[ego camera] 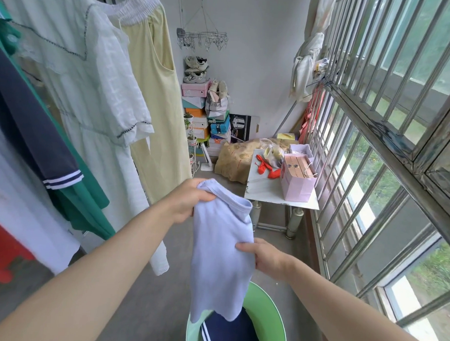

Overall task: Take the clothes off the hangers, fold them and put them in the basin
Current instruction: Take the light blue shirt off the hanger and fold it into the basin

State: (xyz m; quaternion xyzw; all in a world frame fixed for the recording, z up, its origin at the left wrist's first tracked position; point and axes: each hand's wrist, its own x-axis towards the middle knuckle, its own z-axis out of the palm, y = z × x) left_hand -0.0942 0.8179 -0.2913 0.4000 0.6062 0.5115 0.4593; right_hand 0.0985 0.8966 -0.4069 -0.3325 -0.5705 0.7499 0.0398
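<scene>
1. Now, the left hand [189,199] is up high, fingers curled tight round the bunched collar end of a pale lavender shirt [220,259].
2. Lower down, the right hand [261,257] pinches the shirt's right edge about halfway along, thumb on the front of the cloth.
3. The shirt is off any hanger and hangs lengthwise between the two hands, collar at the top.
4. Its bottom edge drops over the green basin [270,307], which sits on the floor between the person's forearms.
5. Already in the basin lies a folded navy garment [231,331] with white stripes; whether the shirt's hem touches it cannot be told.
6. Over on the left, clothes are on the line: a white dress [94,89], a pale yellow dress [155,91] just behind it, a green garment [85,203], and a navy sleeve [29,127] trimmed with white stripes.
7. Ahead, a white-topped bench [269,192] stands by the barred window [373,124], carrying a pink paper bag [297,183].
8. Against the far wall, a stack of shoe boxes [198,110] rises with trainers on top.
9. Above them hangs a metal clip hanger [201,40].
</scene>
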